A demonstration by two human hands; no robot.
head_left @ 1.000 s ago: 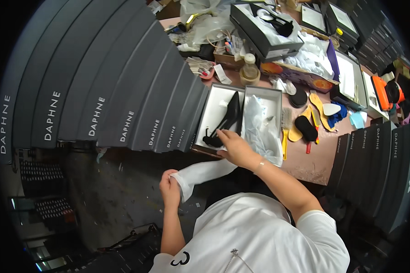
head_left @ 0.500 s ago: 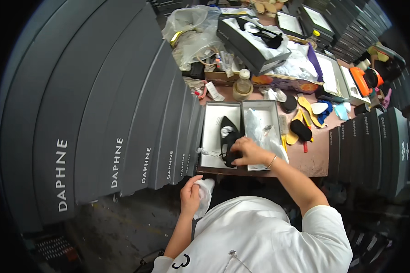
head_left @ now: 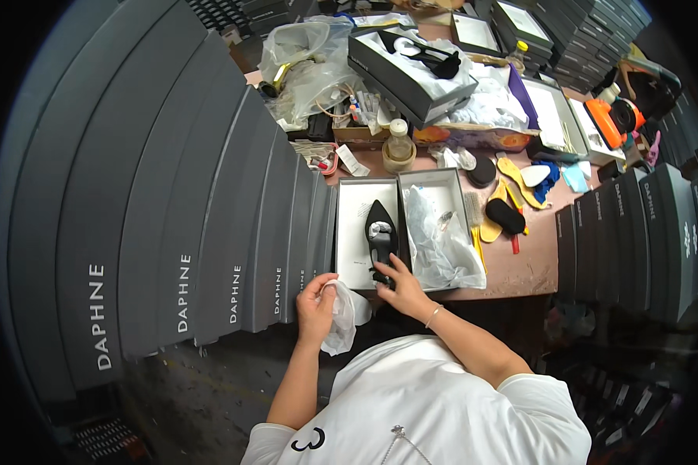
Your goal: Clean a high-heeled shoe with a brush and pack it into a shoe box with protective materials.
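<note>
A black pointed shoe (head_left: pixel 378 218) with white stuffing in it lies in the left half of an open shoe box (head_left: pixel 354 203), toe away from me. My right hand (head_left: pixel 402 291) is at the shoe's heel end, fingers closed around its black strap and heel area; the exact grip is partly hidden. Pinched in my left hand (head_left: pixel 316 314), just off the table's near edge, hangs crumpled white tissue paper (head_left: pixel 343 322). Beside the shoe, the other box half (head_left: pixel 430 177) holds translucent wrapping (head_left: pixel 434 232).
Dark shoe boxes (head_left: pixel 155 194) stack high on the left, and more boxes (head_left: pixel 632 232) stand at the right. Behind are a bottle (head_left: pixel 399 143) and a tilted box with another shoe (head_left: pixel 411 85). A brush (head_left: pixel 475 221) and yellow insoles (head_left: pixel 520 182) lie right of the wrapping.
My right hand has moved from the shoe's right side to its heel end, nearer me. My left hand, with the tissue paper, has come slightly up. A small clear item left of the shoe no longer shows.
</note>
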